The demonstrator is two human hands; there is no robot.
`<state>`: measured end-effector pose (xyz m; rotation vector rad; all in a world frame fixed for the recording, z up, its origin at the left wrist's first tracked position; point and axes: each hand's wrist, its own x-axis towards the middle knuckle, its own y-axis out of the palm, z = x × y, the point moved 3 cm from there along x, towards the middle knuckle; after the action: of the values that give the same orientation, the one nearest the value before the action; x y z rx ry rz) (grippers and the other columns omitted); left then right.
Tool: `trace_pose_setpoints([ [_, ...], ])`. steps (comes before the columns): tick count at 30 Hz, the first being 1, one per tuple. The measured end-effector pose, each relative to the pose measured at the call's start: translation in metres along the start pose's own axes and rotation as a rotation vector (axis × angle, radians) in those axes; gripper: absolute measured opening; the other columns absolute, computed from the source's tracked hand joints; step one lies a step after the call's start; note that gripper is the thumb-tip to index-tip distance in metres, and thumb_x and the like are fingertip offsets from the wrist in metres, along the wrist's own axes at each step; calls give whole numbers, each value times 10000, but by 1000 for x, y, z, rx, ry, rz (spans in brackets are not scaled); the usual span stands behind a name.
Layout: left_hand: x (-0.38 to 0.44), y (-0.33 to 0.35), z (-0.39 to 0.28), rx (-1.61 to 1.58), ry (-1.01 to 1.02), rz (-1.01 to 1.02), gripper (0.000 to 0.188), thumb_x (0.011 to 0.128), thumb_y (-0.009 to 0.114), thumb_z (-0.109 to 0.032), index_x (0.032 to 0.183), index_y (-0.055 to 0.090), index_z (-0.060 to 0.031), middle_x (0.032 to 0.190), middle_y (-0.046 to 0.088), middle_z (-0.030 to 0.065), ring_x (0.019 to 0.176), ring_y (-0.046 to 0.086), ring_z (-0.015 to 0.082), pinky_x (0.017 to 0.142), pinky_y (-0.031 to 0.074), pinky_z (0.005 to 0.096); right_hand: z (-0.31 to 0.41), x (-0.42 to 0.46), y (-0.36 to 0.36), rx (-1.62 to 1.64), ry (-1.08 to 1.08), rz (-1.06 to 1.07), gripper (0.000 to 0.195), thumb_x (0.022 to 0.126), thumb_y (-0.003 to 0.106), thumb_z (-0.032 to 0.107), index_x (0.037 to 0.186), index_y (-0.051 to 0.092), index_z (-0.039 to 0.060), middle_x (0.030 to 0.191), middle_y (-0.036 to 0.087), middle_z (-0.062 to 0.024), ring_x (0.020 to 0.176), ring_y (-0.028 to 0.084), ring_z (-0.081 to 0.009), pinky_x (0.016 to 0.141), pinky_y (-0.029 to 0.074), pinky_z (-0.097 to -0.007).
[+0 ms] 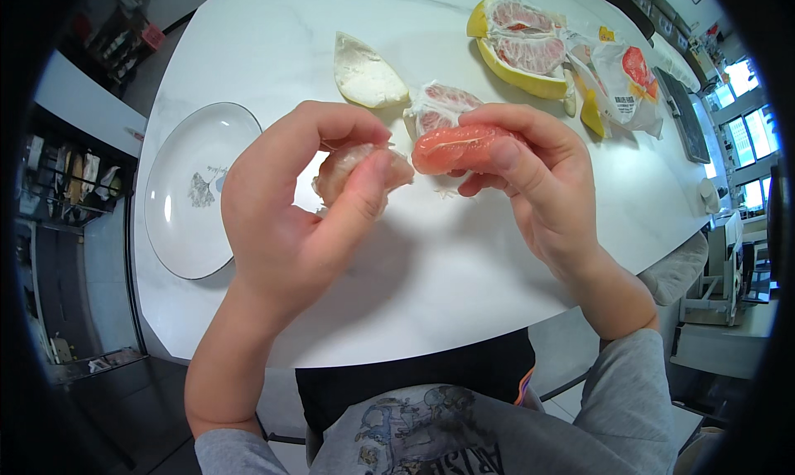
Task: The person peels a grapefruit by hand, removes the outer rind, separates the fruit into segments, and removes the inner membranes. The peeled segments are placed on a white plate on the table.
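My right hand (540, 177) holds a peeled pink pomelo segment (456, 149) between thumb and fingers, with a pale strand lying along its flesh. Close to its left end, my left hand (304, 195) pinches a crumpled piece of pomelo membrane (348, 167). Just behind the segment lies a pomelo chunk (441, 102) still wrapped in white membrane, partly hidden by my right fingers. A piece of pomelo rind (366, 71) rests with its white inner side up behind my left hand. Farther back at the right, a larger part of the pomelo (528, 56) sits in yellow rind.
A white oval-looking plate (186, 239) with a dark rim and a printed plant stands at the left, partly behind my left hand. A printed plastic wrapper (621, 83) and a dark flat object (683, 115) lie at the right. A grey seat (677, 270) touches the white table's (372, 326) right side.
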<state>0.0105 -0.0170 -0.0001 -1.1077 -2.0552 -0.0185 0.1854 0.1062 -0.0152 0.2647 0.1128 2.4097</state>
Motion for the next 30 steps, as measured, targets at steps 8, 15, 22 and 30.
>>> trace_pose_setpoints([
  [8, -5, 3, 6, -463, -496, 156, 277, 969, 644, -105, 1211, 604, 25, 1049, 688, 103, 915, 669, 146, 828, 532, 263, -4, 5, -8, 177, 57, -26, 344, 1036, 606, 253, 1244, 639, -20, 1125, 722, -127, 969, 709, -172, 772, 596, -281],
  [15, -2, 7, 7, -581, -521, 291, 406, 913, 655, -77, 1301, 563, 4, 1061, 697, 99, 918, 678, 150, 829, 537, 263, -7, 10, -20, 297, 97, -28, 368, 1043, 583, 282, 1262, 616, -12, 1161, 708, -141, 980, 704, -184, 763, 596, -286],
  [22, 2, 2, -3, 331, 60, 270, 307, 780, 786, -138, 1054, 715, -19, 1048, 726, 111, 936, 682, 233, 847, 529, 338, -5, 13, -20, 367, 254, 44, 372, 1056, 544, 282, 1292, 598, -1, 1192, 690, -140, 983, 691, -196, 783, 591, -300],
  [30, -4, 4, 0, -66, -245, 296, 510, 757, 846, -117, 1211, 664, 28, 1115, 722, 133, 1005, 714, 229, 909, 566, 331, -4, 3, 4, 71, 120, 223, 509, 915, 748, 108, 1365, 549, -22, 1272, 610, -112, 1145, 627, -185, 983, 547, -341],
])
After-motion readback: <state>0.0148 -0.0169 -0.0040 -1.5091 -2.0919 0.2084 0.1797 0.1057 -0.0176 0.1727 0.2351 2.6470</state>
